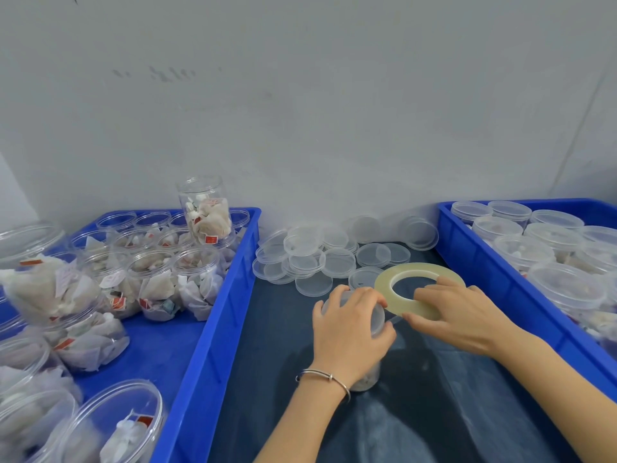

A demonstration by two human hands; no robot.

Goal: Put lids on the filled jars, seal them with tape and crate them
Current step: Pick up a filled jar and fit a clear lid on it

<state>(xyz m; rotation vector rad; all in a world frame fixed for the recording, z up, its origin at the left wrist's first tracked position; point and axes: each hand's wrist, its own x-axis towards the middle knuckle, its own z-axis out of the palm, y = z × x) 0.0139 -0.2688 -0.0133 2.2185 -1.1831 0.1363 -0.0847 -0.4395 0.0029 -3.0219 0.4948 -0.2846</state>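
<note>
A clear jar (369, 375) stands upright on the dark cloth in the middle, with a clear lid (379, 320) on top. My left hand (350, 325) grips the lid from above and hides most of the jar. My right hand (457, 312) holds a wide, thin roll of clear tape (394, 279) just right of the lid, fingers through its hole and thumb on its near edge. A short strip of tape runs from the roll to the lid's rim. Loose clear lids (320, 259) lie in a pile behind the hands.
A blue crate (213, 325) at the left holds several open jars filled with tea bags, some lying on their sides. A second blue crate (494, 279) at the right holds several lidded jars. A grey wall stands close behind.
</note>
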